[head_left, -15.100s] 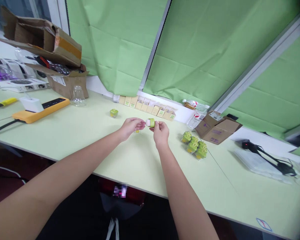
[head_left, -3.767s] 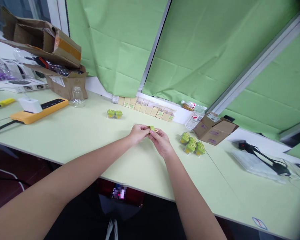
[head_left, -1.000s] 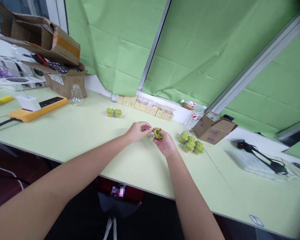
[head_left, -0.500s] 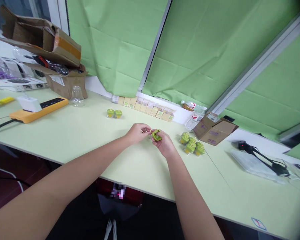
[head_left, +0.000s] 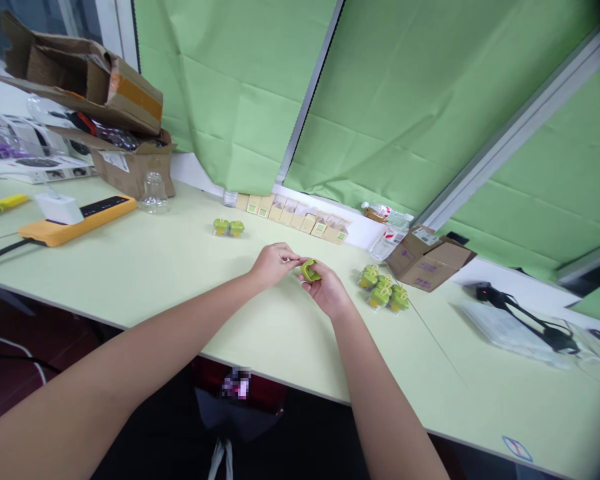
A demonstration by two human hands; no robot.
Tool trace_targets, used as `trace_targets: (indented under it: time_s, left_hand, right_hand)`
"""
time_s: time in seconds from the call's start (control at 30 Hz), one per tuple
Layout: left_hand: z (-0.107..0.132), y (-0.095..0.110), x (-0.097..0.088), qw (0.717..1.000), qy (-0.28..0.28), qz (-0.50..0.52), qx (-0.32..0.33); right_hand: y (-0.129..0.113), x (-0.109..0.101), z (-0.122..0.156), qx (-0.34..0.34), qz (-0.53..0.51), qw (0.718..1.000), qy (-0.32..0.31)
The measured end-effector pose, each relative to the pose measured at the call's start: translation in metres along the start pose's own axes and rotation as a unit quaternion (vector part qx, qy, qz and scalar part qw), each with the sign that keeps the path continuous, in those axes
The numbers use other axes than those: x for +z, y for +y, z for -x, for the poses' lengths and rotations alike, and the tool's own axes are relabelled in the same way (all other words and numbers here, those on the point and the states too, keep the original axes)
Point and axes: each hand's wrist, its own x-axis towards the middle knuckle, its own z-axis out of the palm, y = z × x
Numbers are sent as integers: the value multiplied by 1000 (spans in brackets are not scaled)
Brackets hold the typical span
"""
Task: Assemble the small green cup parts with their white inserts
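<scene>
A small bright green plastic piece (head_left: 309, 271), curved and hollow-looking, sits in the fingers of my right hand (head_left: 326, 285) above the pale green table (head_left: 150, 257). My left hand (head_left: 273, 264) comes in from the left, its fingertips pinching at the piece's left edge. Part of the piece is hidden by my fingers. To the right of my right hand lies a cluster of green items in clear wrap (head_left: 382, 291). A pair of similar green items (head_left: 229, 228) stands farther back, beyond my left hand.
A row of small cardboard boxes (head_left: 290, 215) lines the wall behind. At the right sit a flattened cardboard box (head_left: 425, 261) and a plastic bottle (head_left: 387, 233). An orange power strip (head_left: 75, 220) and a glass jar (head_left: 155, 193) stand at the left.
The green piece has turned slightly and shifted a little left between my hands. My left fingers have closed in on it.
</scene>
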Motion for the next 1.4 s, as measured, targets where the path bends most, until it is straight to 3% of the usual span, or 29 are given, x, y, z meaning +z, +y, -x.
trace_targets:
  time_s: [0.2, 0.4, 0.6, 0.73, 0.87, 0.97, 1.17, 1.3, 1.4]
  left_hand:
    - [2, 3, 2, 999, 30, -30, 9]
    - [4, 10, 0, 995, 23, -100, 15]
    - [8, 18, -1, 995, -17, -72, 71]
    - [10, 22, 0, 995, -80, -19, 53]
    - [11, 23, 3, 998, -69, 6, 15]
    - [11, 23, 5, 992, -80, 90, -42]
    - [8, 19, 15, 931, -149, 259, -210]
    - [4, 16, 17, 908, -88, 289, -291]
    - [0, 15, 13, 891, -25, 299, -340]
  right_hand:
    - [4, 5, 1, 0, -54, 998, -24]
    - [6, 8, 0, -15, -50, 998, -20]
    - [7, 6, -5, -62, 53, 994, 67]
    - [13, 7, -8, -105, 151, 980, 70]
    - [18, 5, -10, -142, 218, 961, 89]
    - [19, 4, -9, -166, 260, 942, 131]
    - [16, 8, -1, -203, 381, 888, 160]
    - [13, 10, 1, -251, 418, 852, 190]
    - [10, 10, 1, -277, 394, 850, 212]
